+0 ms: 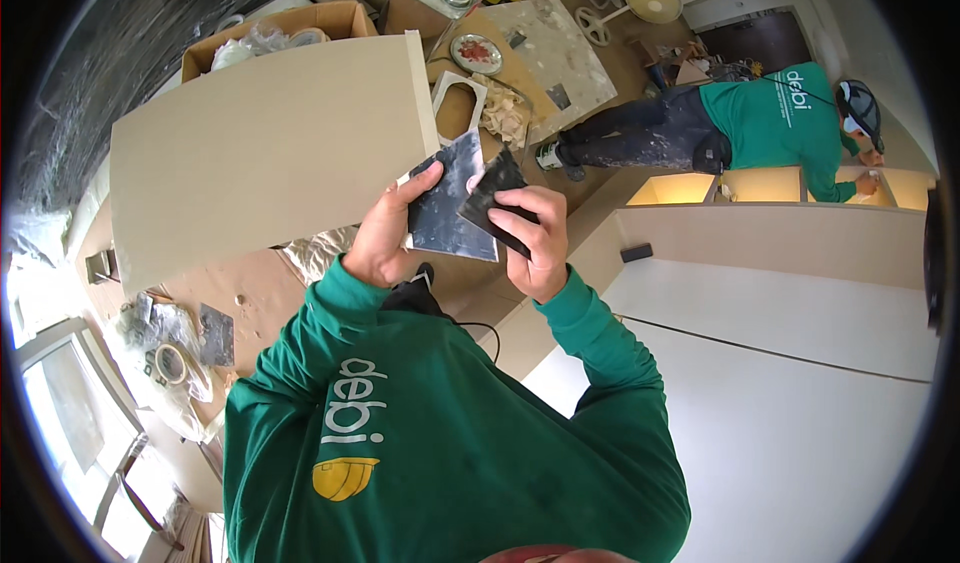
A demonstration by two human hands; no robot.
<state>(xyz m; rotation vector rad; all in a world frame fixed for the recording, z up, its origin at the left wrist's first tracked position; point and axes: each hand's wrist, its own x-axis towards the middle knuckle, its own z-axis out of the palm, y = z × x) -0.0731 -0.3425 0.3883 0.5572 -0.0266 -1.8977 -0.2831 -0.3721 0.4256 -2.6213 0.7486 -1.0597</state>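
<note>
My left hand [380, 231] is closed on a dark grey sheet of sandpaper [442, 215], its thumb lying on the upper face. The sheet has pale dusty smears and light edges. Beside it, my right hand [538, 238] grips a smaller, blacker piece of sandpaper [489, 191] with one ragged edge. This piece overlaps the sheet's right side, and I cannot tell whether they touch. Both hands are held in front of my chest, near the corner of a large beige panel [270, 153].
A co-worker in a green top [765, 118] leans over lit cabinet compartments [760, 185] at the right. Behind the panel stands a cardboard box [345, 20]. At the left lie a tape roll [171, 364] and a dark sheet [216, 335]. A white board [760, 413] spreads at lower right.
</note>
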